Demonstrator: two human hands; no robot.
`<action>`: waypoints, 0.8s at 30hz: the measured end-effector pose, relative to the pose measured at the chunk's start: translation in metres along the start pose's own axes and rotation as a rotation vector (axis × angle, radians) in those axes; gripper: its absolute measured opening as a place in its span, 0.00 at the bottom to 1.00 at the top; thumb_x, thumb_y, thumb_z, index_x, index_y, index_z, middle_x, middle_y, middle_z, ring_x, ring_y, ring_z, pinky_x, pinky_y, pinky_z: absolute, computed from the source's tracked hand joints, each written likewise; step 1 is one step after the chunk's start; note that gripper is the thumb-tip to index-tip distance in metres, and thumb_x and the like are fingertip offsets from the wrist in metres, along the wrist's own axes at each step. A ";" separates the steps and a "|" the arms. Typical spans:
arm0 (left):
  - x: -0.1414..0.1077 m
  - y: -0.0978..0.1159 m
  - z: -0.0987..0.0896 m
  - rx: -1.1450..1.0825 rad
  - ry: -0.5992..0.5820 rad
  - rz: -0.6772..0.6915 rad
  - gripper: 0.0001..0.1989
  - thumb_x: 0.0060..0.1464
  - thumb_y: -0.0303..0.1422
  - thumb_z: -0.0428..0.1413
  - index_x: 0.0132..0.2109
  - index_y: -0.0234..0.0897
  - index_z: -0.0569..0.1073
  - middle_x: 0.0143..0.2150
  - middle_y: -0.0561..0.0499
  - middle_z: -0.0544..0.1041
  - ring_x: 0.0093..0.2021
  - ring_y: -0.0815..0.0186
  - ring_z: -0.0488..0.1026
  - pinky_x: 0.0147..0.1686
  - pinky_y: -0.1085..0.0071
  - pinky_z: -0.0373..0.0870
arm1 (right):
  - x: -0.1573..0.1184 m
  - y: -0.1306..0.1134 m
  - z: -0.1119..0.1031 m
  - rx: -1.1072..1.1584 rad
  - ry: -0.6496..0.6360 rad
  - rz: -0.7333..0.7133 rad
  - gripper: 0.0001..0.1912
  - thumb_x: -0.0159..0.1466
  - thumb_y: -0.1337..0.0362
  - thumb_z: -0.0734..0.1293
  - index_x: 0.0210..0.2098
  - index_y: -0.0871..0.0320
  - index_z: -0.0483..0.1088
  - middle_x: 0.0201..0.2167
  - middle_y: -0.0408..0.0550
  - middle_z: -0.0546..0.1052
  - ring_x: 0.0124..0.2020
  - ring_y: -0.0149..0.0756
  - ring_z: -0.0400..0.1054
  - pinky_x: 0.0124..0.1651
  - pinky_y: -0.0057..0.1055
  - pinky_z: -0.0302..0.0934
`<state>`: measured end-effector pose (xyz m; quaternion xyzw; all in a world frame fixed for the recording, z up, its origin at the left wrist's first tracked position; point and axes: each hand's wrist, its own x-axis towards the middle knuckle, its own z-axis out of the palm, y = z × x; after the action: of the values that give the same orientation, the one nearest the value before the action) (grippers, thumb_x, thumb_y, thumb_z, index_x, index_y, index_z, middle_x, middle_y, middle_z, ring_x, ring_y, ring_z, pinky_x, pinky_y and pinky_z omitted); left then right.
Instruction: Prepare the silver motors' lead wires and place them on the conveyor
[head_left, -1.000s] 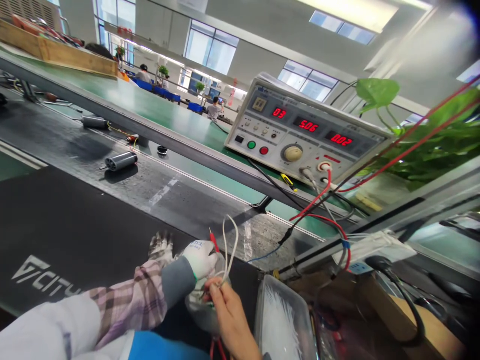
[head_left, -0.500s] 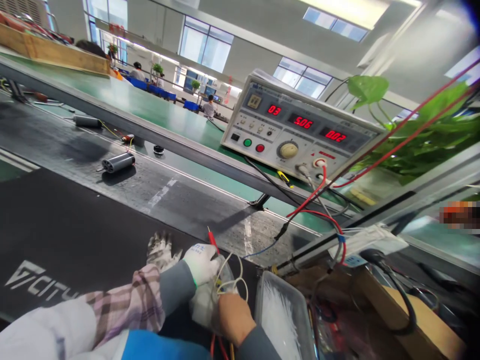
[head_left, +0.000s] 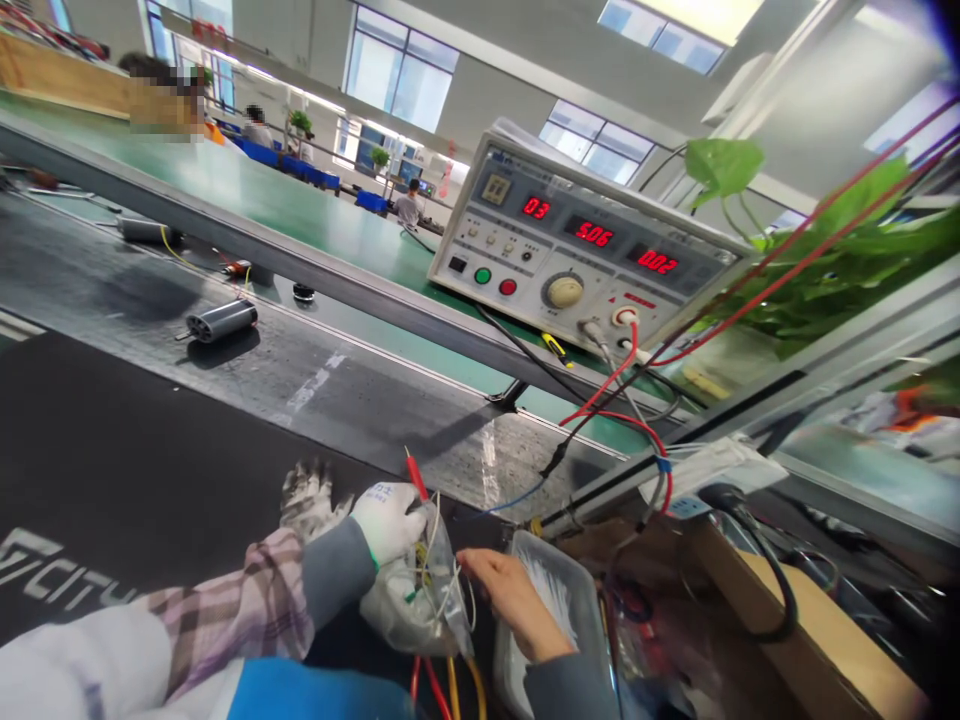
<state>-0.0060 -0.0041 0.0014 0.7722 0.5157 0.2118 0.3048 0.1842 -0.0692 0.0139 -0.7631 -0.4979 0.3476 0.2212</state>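
My left hand, in a white glove, is closed around a red test probe whose metal tip points up and away. Just below it sits a clear plastic bag with white loops and yellow-green wire in or against it; a whitish bundle lies beside the bag. My bare right hand is at the bag's right edge, fingers pressed together by the white loops. What its fingertips grip is hidden. A grey-stained glove lies left of my gloved hand; I cannot tell whether a hand is inside.
A tester with red digits stands on the green shelf. On the bench strip lies a grey cylindrical motor. Right of my hands is a clear bin of thin white strips. A cardboard box and red leads occupy the right side.
My right hand has moved right and up from over the bag, and its fingers now show more fully. The bag stands more exposed. My left hand keeps the probe; the whole view has shifted slightly.
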 end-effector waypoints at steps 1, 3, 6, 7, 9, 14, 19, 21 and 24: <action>0.000 0.000 0.000 -0.005 0.001 0.001 0.18 0.54 0.42 0.42 0.28 0.37 0.70 0.24 0.51 0.71 0.26 0.68 0.67 0.24 0.72 0.50 | 0.006 0.007 0.002 0.038 0.019 0.035 0.21 0.53 0.46 0.59 0.22 0.57 0.72 0.24 0.48 0.75 0.24 0.35 0.66 0.24 0.29 0.55; 0.000 0.000 -0.001 -0.009 -0.004 0.001 0.18 0.55 0.42 0.42 0.28 0.37 0.70 0.24 0.51 0.72 0.26 0.68 0.67 0.24 0.72 0.50 | 0.012 0.017 0.007 0.056 0.080 0.093 0.25 0.54 0.43 0.56 0.26 0.57 0.71 0.26 0.50 0.75 0.24 0.35 0.67 0.23 0.29 0.56; 0.000 -0.001 0.001 0.005 -0.001 -0.007 0.18 0.55 0.42 0.42 0.28 0.37 0.70 0.25 0.51 0.72 0.27 0.68 0.67 0.25 0.72 0.50 | 0.013 0.021 0.012 0.230 -0.052 0.318 0.34 0.54 0.38 0.50 0.37 0.60 0.69 0.26 0.52 0.74 0.24 0.36 0.69 0.23 0.29 0.58; 0.001 -0.001 0.002 0.010 0.007 -0.008 0.18 0.54 0.42 0.42 0.28 0.36 0.70 0.25 0.51 0.72 0.27 0.68 0.67 0.25 0.72 0.51 | 0.012 0.019 0.013 0.313 -0.113 0.388 0.36 0.53 0.37 0.50 0.41 0.61 0.68 0.26 0.52 0.74 0.23 0.35 0.69 0.23 0.29 0.58; 0.001 -0.002 0.004 0.013 0.017 -0.003 0.17 0.54 0.41 0.43 0.28 0.36 0.70 0.25 0.50 0.72 0.27 0.68 0.67 0.26 0.72 0.51 | 0.012 0.011 0.014 0.432 -0.162 0.429 0.37 0.52 0.36 0.53 0.43 0.62 0.67 0.28 0.51 0.74 0.22 0.31 0.67 0.22 0.25 0.56; 0.003 -0.002 0.008 -0.015 0.015 0.023 0.15 0.53 0.39 0.43 0.28 0.36 0.70 0.25 0.51 0.72 0.27 0.68 0.67 0.26 0.73 0.53 | 0.013 -0.020 0.023 0.386 -0.057 0.224 0.33 0.52 0.41 0.59 0.45 0.62 0.67 0.37 0.53 0.73 0.24 0.29 0.64 0.21 0.23 0.53; 0.006 -0.001 0.006 -0.193 -0.117 0.089 0.15 0.53 0.40 0.45 0.33 0.36 0.72 0.29 0.51 0.74 0.28 0.69 0.68 0.27 0.75 0.59 | 0.005 -0.049 0.043 0.206 0.113 -0.215 0.36 0.44 0.55 0.69 0.50 0.62 0.63 0.49 0.55 0.67 0.49 0.43 0.61 0.49 0.35 0.58; 0.008 -0.002 0.007 -0.207 -0.131 0.108 0.14 0.53 0.38 0.46 0.36 0.37 0.72 0.32 0.50 0.75 0.32 0.68 0.69 0.30 0.75 0.61 | -0.003 -0.056 0.048 0.171 0.129 -0.295 0.29 0.45 0.59 0.69 0.46 0.60 0.67 0.51 0.56 0.65 0.53 0.45 0.58 0.54 0.38 0.54; 0.011 -0.004 0.009 -0.158 -0.101 0.038 0.13 0.51 0.37 0.46 0.38 0.37 0.72 0.33 0.50 0.75 0.34 0.66 0.69 0.34 0.75 0.63 | -0.017 -0.060 0.055 0.092 0.139 -0.353 0.26 0.47 0.60 0.68 0.46 0.56 0.68 0.54 0.55 0.62 0.55 0.48 0.55 0.57 0.43 0.51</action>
<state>0.0014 0.0046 -0.0074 0.7651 0.4665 0.2186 0.3862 0.1018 -0.0612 0.0237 -0.6752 -0.5912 0.2722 0.3471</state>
